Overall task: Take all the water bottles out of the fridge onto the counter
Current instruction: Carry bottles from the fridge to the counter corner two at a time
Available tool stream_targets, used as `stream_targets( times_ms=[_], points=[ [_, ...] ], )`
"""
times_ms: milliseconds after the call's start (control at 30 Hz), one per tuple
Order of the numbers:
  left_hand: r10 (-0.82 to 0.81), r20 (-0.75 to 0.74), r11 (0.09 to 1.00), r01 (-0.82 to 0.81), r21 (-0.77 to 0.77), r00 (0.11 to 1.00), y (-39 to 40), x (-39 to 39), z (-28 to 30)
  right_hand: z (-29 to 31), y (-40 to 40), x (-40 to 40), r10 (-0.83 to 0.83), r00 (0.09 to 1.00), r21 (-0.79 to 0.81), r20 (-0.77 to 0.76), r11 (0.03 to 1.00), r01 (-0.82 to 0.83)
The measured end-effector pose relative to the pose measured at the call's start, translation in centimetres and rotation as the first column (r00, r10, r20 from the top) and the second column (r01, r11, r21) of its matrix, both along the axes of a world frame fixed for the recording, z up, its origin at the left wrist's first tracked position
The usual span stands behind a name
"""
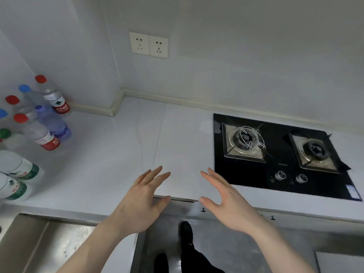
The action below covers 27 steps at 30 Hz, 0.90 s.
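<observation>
- Both my hands are out over the front edge of the counter (122, 154), palms down, nothing in either one.
- Left hand (141, 201): fingers spread and nearly straight, thumb out to the side, holding nothing.
- Right hand (226, 201): same story, fingers long and loose, thumb splayed toward the left one, holding nothing.
- The water bottles (42, 123) are bunched at the far left of the counter, back toward the corner of the wall (94, 56), well apart from my hands.
- Most of them stand upright, caps up: red caps, blue caps, a green one at the frame edge.
- Two green-label bottles (17, 178) sit nearer the front, cut off by the left edge, so I can't tell how they are set.
- So the cluster lies up and to the left of me, and my left hand is clearly the nearer one.
- The fridge isn't in sight at all, so I can't say whether any bottles remain inside.
- My guess: I'm between trips, and the next move means turning away from the counter.
- To my right, the black stove (275, 154) with its two burners; low left, the steel sink (49, 243).
</observation>
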State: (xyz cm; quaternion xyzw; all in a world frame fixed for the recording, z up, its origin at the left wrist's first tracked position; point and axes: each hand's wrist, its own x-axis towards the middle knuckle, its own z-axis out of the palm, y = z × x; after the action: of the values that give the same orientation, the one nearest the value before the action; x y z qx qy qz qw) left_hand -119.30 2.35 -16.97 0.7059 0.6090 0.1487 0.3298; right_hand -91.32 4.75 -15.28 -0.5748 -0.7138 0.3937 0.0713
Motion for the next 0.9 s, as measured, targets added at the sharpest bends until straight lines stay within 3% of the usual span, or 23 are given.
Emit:
stream_targets(
  times_ms=[367,633,900],
  points=[
    [-0.346,-0.018,0.928,0.345,0.141,0.938,4.1,11.5,5.1,4.9,-6.3,10.2,-0.331,0.940,0.160,-0.084,0.927,0.341],
    [-0.620,-0.001,0.765,0.605,0.221,0.784,3.8,27.3,9.1,6.8,-14.9,22.9,-0.613,0.780,0.245,-0.128,0.742,0.624],
    [-0.754,-0.038,0.623,0.733,0.272,0.655,-0.7,44.0,11.6,7.5,-23.1,35.2,-0.729,0.672,0.287,-0.130,0.621,0.729]
  ],
)
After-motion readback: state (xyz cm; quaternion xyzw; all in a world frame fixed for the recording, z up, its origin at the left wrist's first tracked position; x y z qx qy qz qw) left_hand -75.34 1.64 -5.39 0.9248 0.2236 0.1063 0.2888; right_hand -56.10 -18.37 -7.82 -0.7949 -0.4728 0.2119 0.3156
